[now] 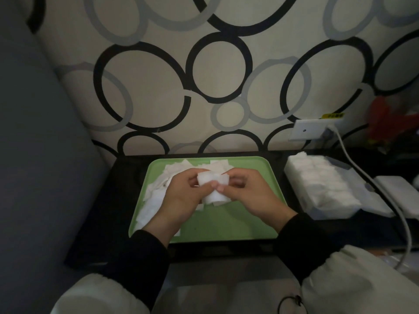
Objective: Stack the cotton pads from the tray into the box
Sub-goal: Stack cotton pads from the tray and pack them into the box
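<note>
Head: hands [181, 196] [251, 193] pinch cotton pads stack [215, 196] over tray [226, 225], long axis near-far

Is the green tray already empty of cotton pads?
No, many loose cotton pads lie on the left and far parts of the green tray, while the left hand and right hand hold a small stack above it.

No readable txt in view. Only candidate is a small yellow sticker [332, 115] w/ dark print, stuck on the wall [158, 82] just above the white socket plate [311, 130] at right. Its chars are too blurred to make out, so can't tell if letters or nos.
</note>
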The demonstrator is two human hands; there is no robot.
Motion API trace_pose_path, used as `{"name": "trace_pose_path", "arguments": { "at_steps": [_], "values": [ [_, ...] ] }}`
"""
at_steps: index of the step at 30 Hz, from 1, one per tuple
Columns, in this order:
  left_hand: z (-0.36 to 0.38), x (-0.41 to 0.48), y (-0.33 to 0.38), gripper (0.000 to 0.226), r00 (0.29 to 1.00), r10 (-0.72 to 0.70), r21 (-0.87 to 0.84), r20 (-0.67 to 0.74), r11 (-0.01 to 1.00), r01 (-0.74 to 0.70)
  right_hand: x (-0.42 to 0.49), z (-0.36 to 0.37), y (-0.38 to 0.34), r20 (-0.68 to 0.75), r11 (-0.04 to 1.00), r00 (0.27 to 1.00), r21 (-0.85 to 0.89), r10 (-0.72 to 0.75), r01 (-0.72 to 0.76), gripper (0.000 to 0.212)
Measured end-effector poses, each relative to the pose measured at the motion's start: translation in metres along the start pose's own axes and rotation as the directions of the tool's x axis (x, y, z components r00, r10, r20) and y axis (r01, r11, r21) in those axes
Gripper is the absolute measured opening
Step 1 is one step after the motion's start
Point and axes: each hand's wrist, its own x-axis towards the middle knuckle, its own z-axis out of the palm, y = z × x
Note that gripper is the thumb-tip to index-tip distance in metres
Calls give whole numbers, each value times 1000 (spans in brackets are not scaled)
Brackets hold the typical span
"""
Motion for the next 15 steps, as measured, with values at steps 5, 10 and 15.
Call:
{"name": "trace_pose_path", "arguments": {
  "at_steps": [5, 10, 15],
  "values": [
    [-1, 2, 2, 18, 995, -83, -87, -64, 993, 77, 2, -4, 1, -63, 996, 997, -66, 55, -59, 6],
    [-3, 4, 4, 11, 991, -125, -196, -44, 974, 114, 5, -5, 3, -93, 990, 986, 32, 138, -136, 9],
    [-3, 2, 8, 18, 983, -172, -308, 66, 933, 184, 3, -4, 0, -74, 981, 983, 109, 166, -158, 6]
  ]
}}
